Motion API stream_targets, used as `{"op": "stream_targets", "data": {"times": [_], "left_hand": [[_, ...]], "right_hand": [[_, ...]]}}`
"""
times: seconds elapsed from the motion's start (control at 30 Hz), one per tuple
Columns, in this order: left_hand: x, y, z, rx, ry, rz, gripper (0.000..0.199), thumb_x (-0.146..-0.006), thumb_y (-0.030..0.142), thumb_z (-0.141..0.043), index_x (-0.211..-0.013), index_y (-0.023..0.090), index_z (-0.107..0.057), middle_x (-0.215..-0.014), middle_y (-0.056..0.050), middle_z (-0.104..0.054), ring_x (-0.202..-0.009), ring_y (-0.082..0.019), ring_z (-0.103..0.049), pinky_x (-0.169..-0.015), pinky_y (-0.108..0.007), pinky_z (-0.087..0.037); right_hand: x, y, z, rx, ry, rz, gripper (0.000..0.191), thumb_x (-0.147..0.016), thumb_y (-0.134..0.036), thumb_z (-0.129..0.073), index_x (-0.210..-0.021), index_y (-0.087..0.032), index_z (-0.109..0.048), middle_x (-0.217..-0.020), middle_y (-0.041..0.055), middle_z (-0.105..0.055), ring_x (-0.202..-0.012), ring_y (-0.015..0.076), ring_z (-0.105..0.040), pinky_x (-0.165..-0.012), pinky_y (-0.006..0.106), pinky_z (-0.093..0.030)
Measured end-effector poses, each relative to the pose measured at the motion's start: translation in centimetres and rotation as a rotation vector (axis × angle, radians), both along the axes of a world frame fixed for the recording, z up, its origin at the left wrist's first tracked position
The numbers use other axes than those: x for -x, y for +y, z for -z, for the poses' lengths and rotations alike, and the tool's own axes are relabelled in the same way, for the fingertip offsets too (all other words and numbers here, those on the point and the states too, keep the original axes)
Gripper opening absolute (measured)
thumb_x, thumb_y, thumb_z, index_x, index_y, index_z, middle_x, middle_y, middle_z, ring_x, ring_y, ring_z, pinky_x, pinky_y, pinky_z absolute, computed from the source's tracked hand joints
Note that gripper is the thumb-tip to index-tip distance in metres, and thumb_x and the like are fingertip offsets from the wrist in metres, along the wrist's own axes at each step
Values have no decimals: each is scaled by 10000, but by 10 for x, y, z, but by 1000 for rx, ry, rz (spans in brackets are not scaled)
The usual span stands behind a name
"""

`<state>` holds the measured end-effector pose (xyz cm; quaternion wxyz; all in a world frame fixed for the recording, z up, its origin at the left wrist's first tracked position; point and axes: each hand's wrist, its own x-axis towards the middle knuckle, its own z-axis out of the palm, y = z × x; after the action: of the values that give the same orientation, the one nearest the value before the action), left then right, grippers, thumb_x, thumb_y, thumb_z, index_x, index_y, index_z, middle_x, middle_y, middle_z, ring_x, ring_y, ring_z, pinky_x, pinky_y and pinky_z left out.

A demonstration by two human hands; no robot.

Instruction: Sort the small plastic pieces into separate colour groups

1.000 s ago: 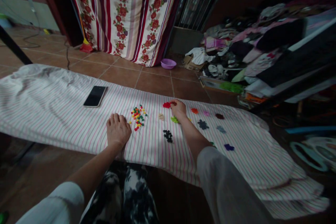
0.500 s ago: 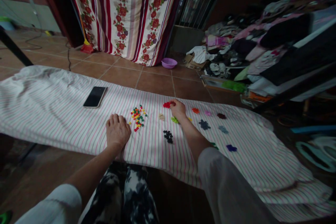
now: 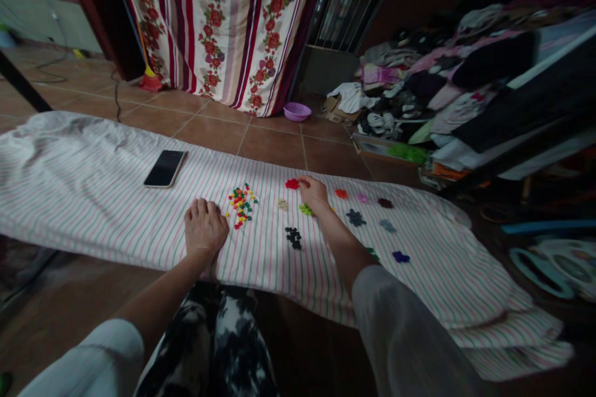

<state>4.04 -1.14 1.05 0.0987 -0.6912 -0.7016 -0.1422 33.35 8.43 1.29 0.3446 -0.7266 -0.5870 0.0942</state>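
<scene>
Resting hands [image 3: 203, 229] [image 3: 313, 193] on striped sheet [image 3: 93, 180], purple basin [image 3: 297, 112] beyond

The colored pieces [image 3: 241, 205] were too small to identify singly, and the clothes heap [image 3: 447, 87] ran past the view's right edge

The striped sheet [image 3: 265, 267] gives a narrow passage between the left hand [image 3: 203, 228] and the right hand [image 3: 313, 193], but the heap of small coloured pieces [image 3: 241, 205] and the black pieces [image 3: 293, 237] lie across it.
</scene>
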Motion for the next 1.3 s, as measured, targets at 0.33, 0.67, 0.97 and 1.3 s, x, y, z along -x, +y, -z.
{"op": "stream_targets", "data": {"times": [0.33,0.67,0.97,1.3], "left_hand": [[1,1,2,-14,-13,1,246,-869,255,-398,-969,119,-578,-1108,-171,-594,-1166,-320,-500,-947,-431,-383],[2,1,4,-15,-65,6,249,-865,244,-399,-983,119,-581,-1134,-193,-589,-1180,-325,-494,-950,-447,-380],[3,1,5,-22,-103,10,243,-868,245,-406,-999,127,-572,-1148,-193,-588,-1207,-327,-480,-965,-455,-377],[2,1,4,2,-107,8,248,-886,236,-391,-1017,112,-561,-1172,-185,-573,-1208,-316,-473,-993,-441,-355]], "right_hand": [[36,-28,-7,-105,-2,-248,272,-780,-111,-494,-884,-198,-729,-909,41,-713,-875,173,-641,-829,295,-485],[122,-89,6,-31,-1,-464,214,-835,-149,-551,-957,-228,-708,-904,24,-637,-833,145,-604,-788,255,-465],[142,-105,15,24,-107,-342,251,-917,-203,-486,-1092,-230,-663,-1011,47,-626,-915,161,-613,-825,263,-462],[147,-103,13,8,-78,-269,175,-894,-245,-518,-1004,-241,-653,-941,11,-648,-862,149,-616,-690,241,-418]]}}
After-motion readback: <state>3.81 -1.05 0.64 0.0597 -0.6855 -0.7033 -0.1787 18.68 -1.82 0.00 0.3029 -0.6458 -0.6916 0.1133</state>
